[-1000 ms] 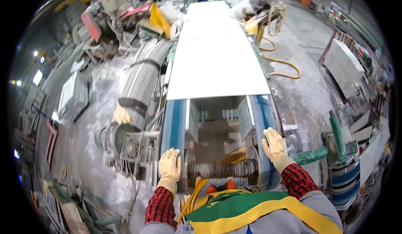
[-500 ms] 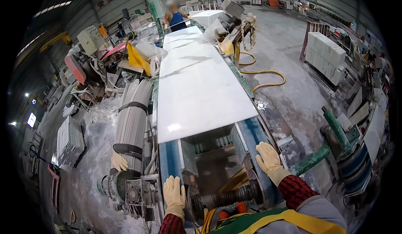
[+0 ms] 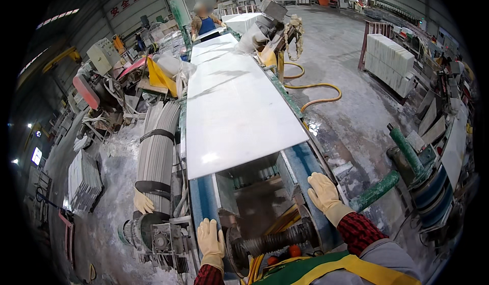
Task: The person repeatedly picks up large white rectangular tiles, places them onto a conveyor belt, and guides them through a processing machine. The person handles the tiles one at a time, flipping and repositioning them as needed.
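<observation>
A long white stone slab [image 3: 239,117] with grey veins lies flat across a blue roller-belt machine, its near edge a little beyond my hands. My left hand [image 3: 210,241], in a cream rubber glove, rests with straight fingers on the left blue belt [image 3: 204,198]. On the right blue belt [image 3: 301,165], my right hand [image 3: 324,196] lies flat in a matching glove, fingers stretched. Neither hand touches the slab or holds anything. Between the belts is an open gap with a dark threaded roller [image 3: 272,239] at its near end.
A co-worker [image 3: 207,22] in a blue apron stands at the slab's far end. Left of the machine are a strapped bundle of grey strips [image 3: 155,152], a loose glove [image 3: 143,201] and a motor [image 3: 140,232]. A yellow hose [image 3: 326,97] and green roller [image 3: 376,191] lie right.
My view has shifted slightly, moving the scene a little left in the picture. Both hands stay flat on the belts. At the far end, the co-worker's arms have changed position.
</observation>
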{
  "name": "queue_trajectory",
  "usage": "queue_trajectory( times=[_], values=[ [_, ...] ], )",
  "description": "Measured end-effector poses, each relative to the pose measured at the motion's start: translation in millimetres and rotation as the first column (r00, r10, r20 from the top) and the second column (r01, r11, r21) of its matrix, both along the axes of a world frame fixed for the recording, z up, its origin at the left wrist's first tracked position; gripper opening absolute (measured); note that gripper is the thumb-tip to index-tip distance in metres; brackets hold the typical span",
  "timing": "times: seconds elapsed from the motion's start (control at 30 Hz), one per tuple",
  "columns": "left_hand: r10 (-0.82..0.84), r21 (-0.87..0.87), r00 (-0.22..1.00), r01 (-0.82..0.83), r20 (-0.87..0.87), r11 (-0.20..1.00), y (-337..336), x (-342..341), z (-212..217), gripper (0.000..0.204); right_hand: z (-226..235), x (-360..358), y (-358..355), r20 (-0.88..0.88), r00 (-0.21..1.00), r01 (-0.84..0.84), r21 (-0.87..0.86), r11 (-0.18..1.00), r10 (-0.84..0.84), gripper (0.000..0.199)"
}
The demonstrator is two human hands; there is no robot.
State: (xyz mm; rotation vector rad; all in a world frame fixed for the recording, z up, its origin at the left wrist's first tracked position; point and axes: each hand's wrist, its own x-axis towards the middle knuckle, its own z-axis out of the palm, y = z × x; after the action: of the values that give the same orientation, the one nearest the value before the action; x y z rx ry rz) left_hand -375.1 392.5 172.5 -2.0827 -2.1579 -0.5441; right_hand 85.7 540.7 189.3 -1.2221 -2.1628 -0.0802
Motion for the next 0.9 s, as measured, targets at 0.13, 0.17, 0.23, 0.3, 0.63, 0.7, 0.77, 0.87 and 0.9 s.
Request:
queue_trajectory(
  times=[0.13, 0.17, 0.23, 0.3, 0.63, 0.7, 0.77, 0.87, 0.9],
  values=[
    [-0.004, 0.011, 1.000, 0.004, 0.003, 1.000, -1.9, 0.0, -1.1, 0.051, -5.9, 3.2, -3.1, -0.011, 1.000, 0.006, -0.067, 0.998, -0.006, 0.045],
    [-0.003, 0.011, 1.000, 0.003, 0.002, 1.000, -2.3, 0.3, -1.4, 0.051, -7.5, 4.4, -3.8, -0.015, 1.000, 0.004, -0.078, 0.997, -0.005, 0.045],
    [0.002, 0.012, 1.000, -0.002, -0.002, 1.000, -3.1, 0.4, -1.3, 0.051, -3.5, 3.4, -5.1, -0.022, 1.000, -0.002, -0.099, 0.995, 0.000, 0.045],
    [-0.002, 0.012, 1.000, 0.002, -0.005, 1.000, -4.2, 1.2, 0.6, 0.051, -2.0, 3.0, -6.2, -0.015, 1.000, 0.000, -0.113, 0.994, -0.002, 0.045],
    [-0.006, -0.003, 1.000, 0.006, -0.002, 1.000, -9.1, 2.6, 2.4, 0.049, -4.2, 4.0, -10.1, -0.018, 1.000, -0.001, -0.054, 0.999, 0.000, 0.044],
    [-0.011, 0.001, 1.000, 0.011, 0.006, 1.000, -10.2, 3.1, 3.8, 0.049, -5.8, 4.1, -9.4, 0.000, 1.000, 0.005, -0.029, 1.000, -0.005, 0.044],
    [-0.014, 0.001, 1.000, 0.014, 0.007, 1.000, -10.3, 3.5, 4.5, 0.049, -8.1, 4.5, -9.0, 0.006, 1.000, 0.011, -0.015, 1.000, -0.011, 0.044],
    [-0.011, -0.004, 1.000, 0.011, -0.001, 1.000, -11.4, 2.9, 3.7, 0.049, -11.4, 5.3, -10.0, 0.001, 1.000, 0.013, -0.011, 1.000, -0.013, 0.045],
    [-0.009, -0.007, 1.000, 0.009, -0.001, 1.000, -11.4, 3.4, 3.9, 0.048, -11.2, 5.5, -10.2, 0.000, 1.000, 0.011, -0.011, 1.000, -0.011, 0.045]
  ],
)
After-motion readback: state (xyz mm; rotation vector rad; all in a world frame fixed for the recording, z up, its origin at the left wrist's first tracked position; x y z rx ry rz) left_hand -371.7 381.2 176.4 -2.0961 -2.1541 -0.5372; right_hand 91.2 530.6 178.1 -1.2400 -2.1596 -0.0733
